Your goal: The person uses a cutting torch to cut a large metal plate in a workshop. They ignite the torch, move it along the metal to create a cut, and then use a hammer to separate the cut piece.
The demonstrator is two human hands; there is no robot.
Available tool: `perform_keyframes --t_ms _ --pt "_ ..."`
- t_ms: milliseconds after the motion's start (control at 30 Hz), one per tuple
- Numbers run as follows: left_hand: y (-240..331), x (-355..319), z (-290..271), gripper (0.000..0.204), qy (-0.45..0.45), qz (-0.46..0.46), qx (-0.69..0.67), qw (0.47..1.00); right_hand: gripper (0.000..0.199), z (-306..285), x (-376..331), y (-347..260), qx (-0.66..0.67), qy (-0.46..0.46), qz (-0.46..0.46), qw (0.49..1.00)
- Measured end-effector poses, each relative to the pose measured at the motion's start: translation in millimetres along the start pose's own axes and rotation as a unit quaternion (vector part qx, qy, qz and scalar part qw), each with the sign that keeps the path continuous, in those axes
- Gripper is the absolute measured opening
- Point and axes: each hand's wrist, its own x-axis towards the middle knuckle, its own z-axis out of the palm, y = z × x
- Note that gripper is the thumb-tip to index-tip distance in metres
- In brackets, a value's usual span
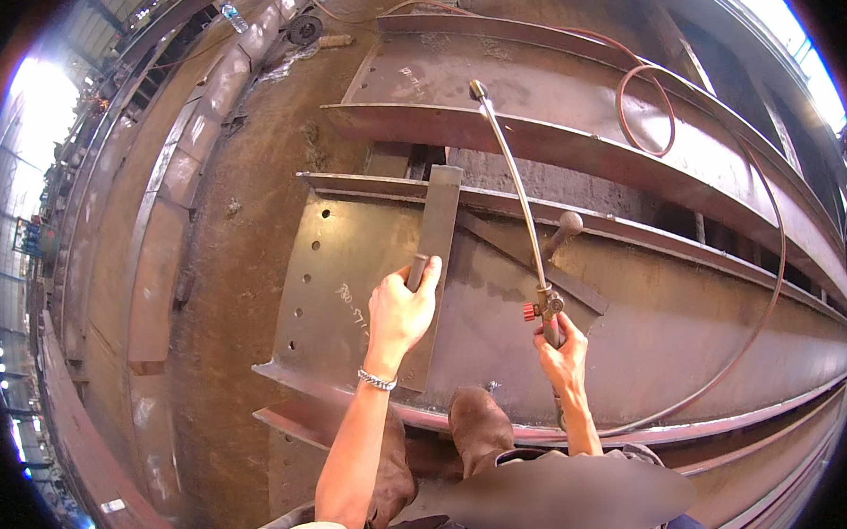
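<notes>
My left hand (pixel 402 308) is closed round a short grey cylinder, perhaps a handle (pixel 417 272), above a flat steel bar (pixel 438 217). That bar lies across the web of a steel beam (pixel 333 259) near its drilled end. My right hand (pixel 563 353) grips a gas torch (pixel 517 171) by its handle, just below a red valve knob (pixel 530 312). The torch's long bright neck points away from me, and its brass-coloured tip (pixel 477 90) is over the farther beam. No flame shows at the tip.
A reddish hose (pixel 775 296) curves along the right and loops over the farther beam (pixel 567 88). A thin dark bar (pixel 537 264) and a round-ended piece (pixel 569 224) are on the near beam. My boots (pixel 478 423) are at its near edge. A bottle (pixel 234 17) stands far left.
</notes>
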Motion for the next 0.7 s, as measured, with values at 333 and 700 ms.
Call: perform_keyframes --t_ms 333,700 --pt "12.4 23.8 -34.8 0.077 -0.059 0.078 0.056 0.994 0.04 3.7 12.9 -6.5 -0.007 -0.093 0.007 0.996" --pt "56.7 127.9 20.6 0.07 -0.103 0.11 0.057 0.987 0.036 17.3 25.4 -13.0 -0.066 -0.143 0.025 0.987"
